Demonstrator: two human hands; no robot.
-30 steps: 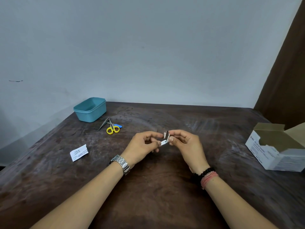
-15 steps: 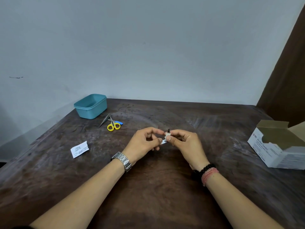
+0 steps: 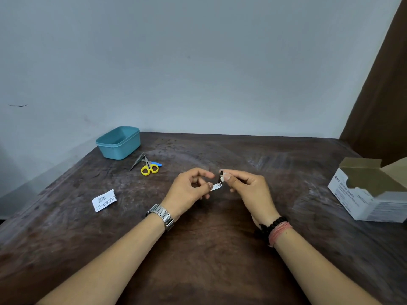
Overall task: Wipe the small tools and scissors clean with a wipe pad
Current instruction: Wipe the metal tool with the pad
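Note:
Over the middle of the table my left hand (image 3: pixel 189 190) pinches the body of a small metal nail clipper (image 3: pixel 216 187). Its dark lever stands up, and my right hand (image 3: pixel 246 188) pinches a small white wipe pad (image 3: pixel 222 178) around that lever. At the back left lie yellow-handled scissors (image 3: pixel 149 168), metal tweezers (image 3: pixel 137 161) and a small blue-handled tool (image 3: pixel 157 164), close together on the table.
A teal plastic tub (image 3: pixel 119 142) stands at the back left near the wall. A torn white wipe wrapper (image 3: pixel 103 200) lies on the left. An open white box of swabs (image 3: pixel 370 192) sits at the right edge. The table (image 3: pixel 209 249) is dark wood.
My right hand has slid the pad up along the raised lever, and my left index finger has lifted off the clipper. The camera view shifted slightly.

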